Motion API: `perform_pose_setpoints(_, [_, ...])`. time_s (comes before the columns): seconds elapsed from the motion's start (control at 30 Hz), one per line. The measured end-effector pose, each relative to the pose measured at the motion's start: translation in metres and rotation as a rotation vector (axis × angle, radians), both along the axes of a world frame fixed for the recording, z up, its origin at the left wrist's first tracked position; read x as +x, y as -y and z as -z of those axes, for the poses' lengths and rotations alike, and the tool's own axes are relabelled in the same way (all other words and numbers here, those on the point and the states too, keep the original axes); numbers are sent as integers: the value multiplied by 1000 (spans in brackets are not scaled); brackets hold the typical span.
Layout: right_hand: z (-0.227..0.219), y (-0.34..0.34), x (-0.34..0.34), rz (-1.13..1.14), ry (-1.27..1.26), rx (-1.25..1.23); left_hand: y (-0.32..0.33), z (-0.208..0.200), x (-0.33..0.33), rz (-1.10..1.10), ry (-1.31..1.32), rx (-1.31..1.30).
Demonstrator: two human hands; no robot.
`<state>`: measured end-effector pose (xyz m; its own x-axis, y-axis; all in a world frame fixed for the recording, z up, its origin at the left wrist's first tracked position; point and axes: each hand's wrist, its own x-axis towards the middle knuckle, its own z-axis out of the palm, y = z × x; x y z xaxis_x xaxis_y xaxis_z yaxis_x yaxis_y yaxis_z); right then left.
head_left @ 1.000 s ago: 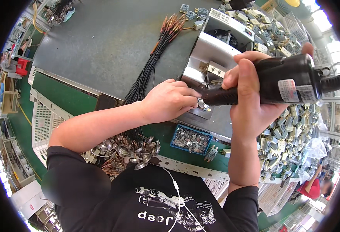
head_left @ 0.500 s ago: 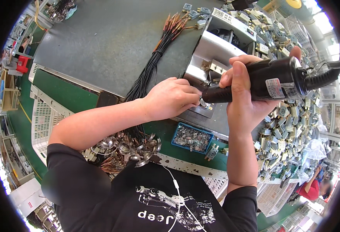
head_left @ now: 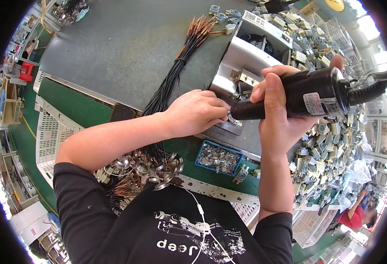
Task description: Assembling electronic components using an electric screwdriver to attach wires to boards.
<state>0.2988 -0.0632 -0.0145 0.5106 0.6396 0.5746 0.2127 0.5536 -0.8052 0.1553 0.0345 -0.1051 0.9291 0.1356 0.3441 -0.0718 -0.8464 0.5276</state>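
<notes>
My right hand [head_left: 276, 116] is wrapped around a black electric screwdriver [head_left: 294, 90], with a corrugated cable leaving its rear end. The tool lies nearly level, its nose pointing left at my left fingertips. My left hand [head_left: 195, 112] is closed in a pinch right at that nose. Whatever sits between those fingers is mostly hidden by the fingers and the tool. Just below the nose is a small metal plate [head_left: 231, 127] at the front of a silver bench machine [head_left: 250, 53]. A cream-coloured part [head_left: 249, 78] rests on the machine beyond my hands.
A bundle of black cables [head_left: 169, 81] with copper-coloured ends lies left of the machine. Grey and cream plug-like parts [head_left: 325, 152] are heaped on the right. A blue tray [head_left: 198, 163] of small metal pieces stands nearer me. Metal rings [head_left: 143, 167] lie below my left forearm.
Both hands and the screwdriver stay almost where they were, with only a very slight shift. My left upper arm and sleeve have moved a little.
</notes>
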Motion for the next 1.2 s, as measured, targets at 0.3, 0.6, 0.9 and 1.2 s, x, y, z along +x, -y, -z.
perform_pose_setpoints(0.3, [-2,1,0,58,4,24,0,2,-1,-10,-3,-16])
perform_pose_setpoints(0.6, [-7,5,1,61,-6,30,0,0,0,-9,8,-44])
perform_pose_setpoints(0.9, [2,-1,0,41,-4,36,0,-2,0,0,-21,-46])
perform_pose_setpoints(1.2, [-15,14,4,60,2,43,1,2,-1,-24,-33,-111])
